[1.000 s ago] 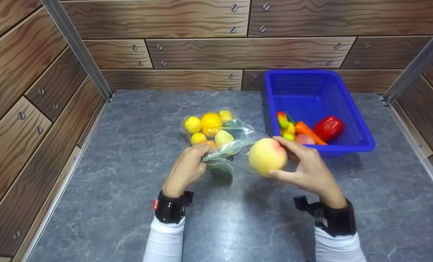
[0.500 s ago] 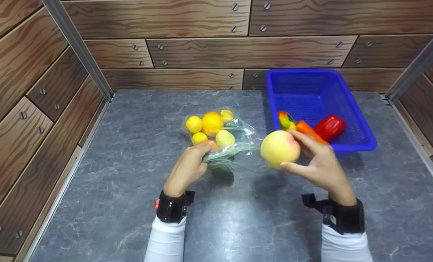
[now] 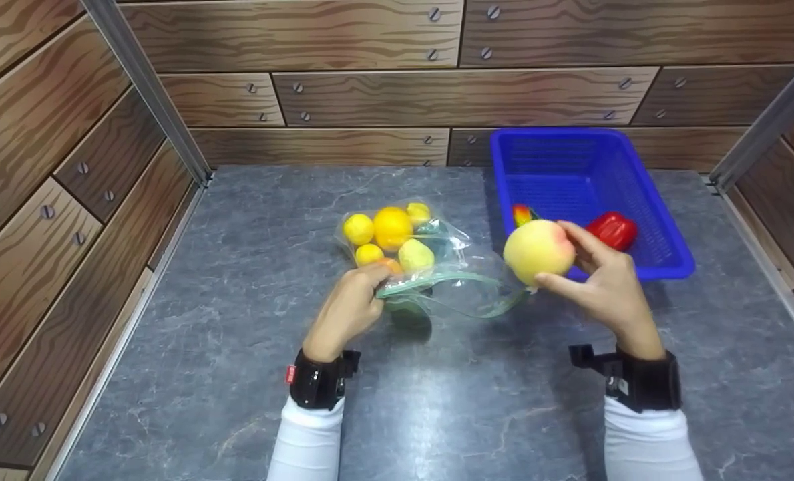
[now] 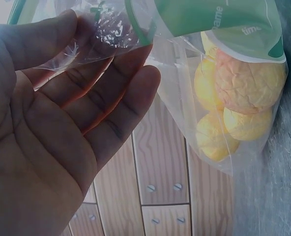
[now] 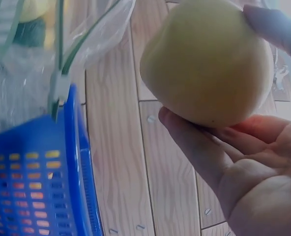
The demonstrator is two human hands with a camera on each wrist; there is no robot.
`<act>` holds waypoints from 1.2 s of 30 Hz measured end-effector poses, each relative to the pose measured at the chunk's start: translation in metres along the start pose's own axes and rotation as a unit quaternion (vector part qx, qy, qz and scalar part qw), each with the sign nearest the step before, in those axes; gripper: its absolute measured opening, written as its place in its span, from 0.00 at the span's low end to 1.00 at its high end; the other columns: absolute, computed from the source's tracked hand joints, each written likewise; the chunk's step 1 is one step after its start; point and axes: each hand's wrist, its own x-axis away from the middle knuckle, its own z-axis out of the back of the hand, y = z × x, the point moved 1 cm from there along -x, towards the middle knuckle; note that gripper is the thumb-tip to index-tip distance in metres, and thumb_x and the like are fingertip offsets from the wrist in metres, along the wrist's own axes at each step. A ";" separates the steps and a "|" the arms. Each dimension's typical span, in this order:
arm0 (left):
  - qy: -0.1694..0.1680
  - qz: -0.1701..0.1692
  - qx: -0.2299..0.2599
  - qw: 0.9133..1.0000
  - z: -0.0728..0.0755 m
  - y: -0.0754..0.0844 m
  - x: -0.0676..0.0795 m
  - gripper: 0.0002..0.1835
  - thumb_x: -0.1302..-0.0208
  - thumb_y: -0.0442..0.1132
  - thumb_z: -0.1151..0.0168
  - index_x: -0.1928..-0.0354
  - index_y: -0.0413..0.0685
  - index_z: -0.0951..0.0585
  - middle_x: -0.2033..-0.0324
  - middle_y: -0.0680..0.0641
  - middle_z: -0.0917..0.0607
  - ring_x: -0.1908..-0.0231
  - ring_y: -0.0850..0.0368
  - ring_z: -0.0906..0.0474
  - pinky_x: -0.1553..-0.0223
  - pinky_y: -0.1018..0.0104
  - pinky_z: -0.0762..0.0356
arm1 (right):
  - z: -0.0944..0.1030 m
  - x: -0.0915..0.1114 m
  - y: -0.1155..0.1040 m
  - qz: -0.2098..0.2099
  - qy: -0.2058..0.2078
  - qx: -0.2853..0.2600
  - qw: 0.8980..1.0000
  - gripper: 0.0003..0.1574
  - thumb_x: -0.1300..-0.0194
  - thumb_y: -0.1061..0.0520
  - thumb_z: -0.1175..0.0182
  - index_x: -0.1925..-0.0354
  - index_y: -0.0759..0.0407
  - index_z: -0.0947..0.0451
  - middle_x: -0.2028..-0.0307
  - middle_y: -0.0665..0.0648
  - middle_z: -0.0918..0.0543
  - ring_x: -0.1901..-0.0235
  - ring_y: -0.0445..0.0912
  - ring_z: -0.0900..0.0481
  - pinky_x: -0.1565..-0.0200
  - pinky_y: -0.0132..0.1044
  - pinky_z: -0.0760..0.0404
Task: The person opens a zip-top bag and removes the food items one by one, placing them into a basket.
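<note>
My left hand (image 3: 346,310) pinches the green-edged mouth of a clear zip bag (image 3: 440,279); its thumb and fingertips lie on the plastic in the left wrist view. Inside the bag are yellow lemons (image 3: 358,230), an orange (image 3: 393,228), a pale green pear (image 3: 416,257) and other fruit. A large peach (image 3: 537,252), yellow with a red blush, is in my right hand (image 3: 610,290), gripped between thumb and fingers. It is held up to the right of the bag's mouth and overlaps the basket's near left corner in the head view.
A blue plastic basket (image 3: 637,272) stands at the back right, holding a red bell pepper (image 3: 614,230) and a red-and-yellow pepper (image 3: 521,214); the peach and right hand hide part of its contents. Wood-patterned walls (image 3: 370,100) enclose the grey marbled table (image 3: 236,267).
My right hand has carried the peach from beside the bag's mouth rightward and away from me, toward the basket. The bag's mouth has spread wider; my left hand keeps its hold.
</note>
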 end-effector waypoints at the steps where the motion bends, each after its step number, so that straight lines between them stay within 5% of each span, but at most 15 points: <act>1: -0.001 0.001 0.001 1.000 0.000 0.000 0.000 0.17 0.47 0.16 0.43 0.64 0.44 0.16 0.57 0.46 0.11 0.54 0.50 0.14 0.51 0.60 0.15 | 0.002 -0.002 0.002 -0.003 0.002 0.008 1.000 0.48 0.56 0.75 0.22 0.35 0.77 0.28 0.43 0.77 0.20 0.49 0.23 0.22 0.48 0.19 0.22; 7: -0.002 0.003 0.000 1.000 0.001 0.001 0.001 0.18 0.49 0.15 0.44 0.64 0.44 0.16 0.57 0.46 0.11 0.54 0.50 0.14 0.51 0.60 0.15 | 0.012 -0.017 0.006 -0.019 0.004 0.051 0.999 0.49 0.53 0.69 0.20 0.34 0.76 0.28 0.42 0.77 0.21 0.49 0.21 0.25 0.49 0.16 0.24; 14: -0.001 0.008 -0.004 1.000 0.001 0.002 0.001 0.18 0.49 0.15 0.44 0.65 0.44 0.17 0.60 0.47 0.11 0.58 0.52 0.15 0.55 0.60 0.15 | 0.019 -0.039 0.012 -0.027 0.009 0.127 0.991 0.47 0.50 0.62 0.20 0.34 0.73 0.27 0.42 0.74 0.19 0.43 0.61 0.18 0.50 0.13 0.27; 19: -0.001 0.002 -0.005 1.000 0.002 0.003 0.000 0.19 0.50 0.15 0.45 0.64 0.44 0.17 0.60 0.47 0.11 0.58 0.52 0.15 0.55 0.59 0.15 | 0.024 -0.053 0.020 -0.051 0.006 0.167 0.985 0.47 0.47 0.55 0.21 0.33 0.70 0.27 0.42 0.73 0.18 0.46 0.65 0.17 0.56 0.16 0.31; 22: 0.000 0.001 -0.006 1.000 0.002 0.002 0.001 0.18 0.49 0.16 0.44 0.64 0.44 0.16 0.60 0.47 0.11 0.58 0.52 0.14 0.54 0.59 0.15 | 0.027 -0.063 0.027 -0.058 0.002 0.191 0.980 0.47 0.46 0.53 0.22 0.33 0.69 0.27 0.43 0.73 0.18 0.48 0.65 0.17 0.55 0.24 0.29; 29: -0.001 -0.003 -0.007 1.000 0.001 0.001 0.001 0.19 0.50 0.16 0.44 0.63 0.45 0.16 0.59 0.47 0.11 0.57 0.52 0.14 0.54 0.61 0.15 | 0.034 -0.084 0.044 -0.093 -0.053 0.235 0.966 0.50 0.43 0.48 0.24 0.32 0.73 0.31 0.43 0.77 0.21 0.47 0.68 0.22 0.46 0.60 0.25; 36: -0.001 -0.002 -0.013 1.000 0.000 0.002 0.001 0.19 0.51 0.15 0.44 0.64 0.45 0.16 0.60 0.47 0.12 0.59 0.52 0.15 0.56 0.61 0.15 | 0.042 -0.100 0.065 -0.145 -0.109 0.265 0.947 0.53 0.40 0.45 0.27 0.31 0.76 0.35 0.41 0.81 0.25 0.45 0.71 0.26 0.42 0.65 0.27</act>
